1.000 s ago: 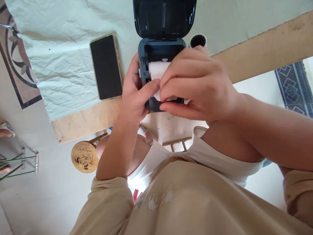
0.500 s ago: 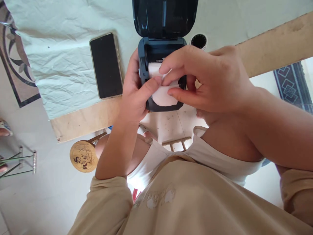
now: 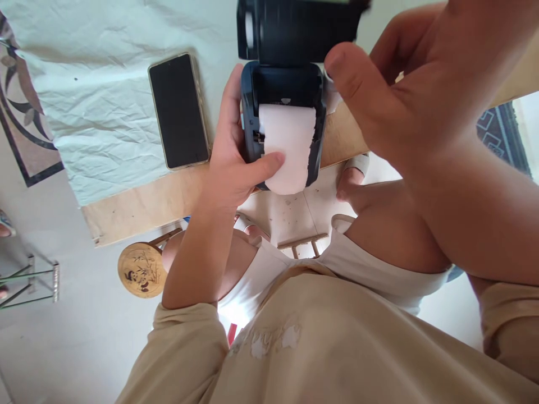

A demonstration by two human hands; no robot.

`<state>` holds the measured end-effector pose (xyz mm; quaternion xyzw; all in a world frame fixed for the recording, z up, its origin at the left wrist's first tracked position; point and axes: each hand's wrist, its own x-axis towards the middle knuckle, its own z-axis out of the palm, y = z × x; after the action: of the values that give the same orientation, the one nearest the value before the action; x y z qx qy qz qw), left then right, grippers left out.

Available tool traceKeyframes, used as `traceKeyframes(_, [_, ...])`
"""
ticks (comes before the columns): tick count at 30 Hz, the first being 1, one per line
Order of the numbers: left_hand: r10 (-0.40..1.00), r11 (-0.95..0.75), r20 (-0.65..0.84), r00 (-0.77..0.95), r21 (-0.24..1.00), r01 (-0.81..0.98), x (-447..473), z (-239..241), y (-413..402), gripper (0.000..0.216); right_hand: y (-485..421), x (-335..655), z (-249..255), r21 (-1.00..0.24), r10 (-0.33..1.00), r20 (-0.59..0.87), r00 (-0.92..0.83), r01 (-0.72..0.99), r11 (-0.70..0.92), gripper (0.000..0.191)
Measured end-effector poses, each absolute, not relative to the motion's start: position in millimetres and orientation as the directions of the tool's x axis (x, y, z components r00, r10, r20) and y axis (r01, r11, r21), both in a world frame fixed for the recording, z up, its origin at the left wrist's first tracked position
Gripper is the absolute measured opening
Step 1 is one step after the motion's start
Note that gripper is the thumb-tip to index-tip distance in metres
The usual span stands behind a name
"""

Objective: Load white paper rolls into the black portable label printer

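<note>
A small dark blue printer [image 3: 252, 112] stands at the table's near edge. White paper [image 3: 287, 146] runs out of its bay and over its front. My left hand [image 3: 231, 163] wraps the printer's left side, its thumb pressing the paper down. My right hand [image 3: 421, 73] is raised at the upper right. Its thumb sticks out beside the printer's lid [image 3: 295, 31], and the fingers reach past the top edge of the picture onto the lid's far side. The lid is blurred and tipped toward me.
A black phone [image 3: 179, 109] lies face up on the pale cloth [image 3: 105, 101] left of the printer. The wooden table edge [image 3: 143, 205] runs below it. A round wooden stool [image 3: 141, 269] and a patterned floor show underneath.
My right hand let go of the paper and rose to the lid, which has begun to swing down. The paper now lies flat over the front under my left thumb.
</note>
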<state>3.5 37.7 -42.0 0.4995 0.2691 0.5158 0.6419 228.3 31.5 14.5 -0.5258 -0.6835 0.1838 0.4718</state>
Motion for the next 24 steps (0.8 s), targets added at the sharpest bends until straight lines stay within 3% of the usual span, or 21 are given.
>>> traceKeyframes(4, [0.952, 0.038, 0.078, 0.297, 0.93, -0.366, 5, -31, 30, 0.083, 20, 223, 28, -0.527, 0.787, 0.566, -0.246, 0.626, 0.575, 0.016])
traceKeyframes(7, [0.957, 0.046, 0.047, 0.285, 0.949, -0.312, 4, -32, 31, 0.088, 17, 220, 30, -0.54, 0.804, 0.502, -0.318, 0.611, 0.579, 0.012])
traceKeyframes(12, [0.935, -0.037, 0.148, 0.323, 0.945, -0.325, 1, -47, 42, 0.096, 21, 220, 20, -0.429, 0.731, 0.56, -0.39, 0.619, 0.658, 0.014])
traceKeyframes(15, [0.93, -0.041, 0.17, 0.326, 0.929, -0.367, 1, -50, 44, 0.093, 21, 219, 22, -0.43, 0.744, 0.514, -0.427, 0.622, 0.654, 0.016])
traceKeyframes(20, [0.948, 0.026, 0.099, 0.303, 0.924, -0.382, 5, -42, 38, 0.094, 18, 214, 30, -0.54, 0.839, 0.369, -0.401, 0.642, 0.545, 0.017])
traceKeyframes(24, [0.942, -0.011, 0.148, 0.302, 0.911, -0.413, 7, -39, 40, 0.073, 16, 212, 33, -0.588, 0.856, 0.339, -0.391, 0.623, 0.517, 0.018])
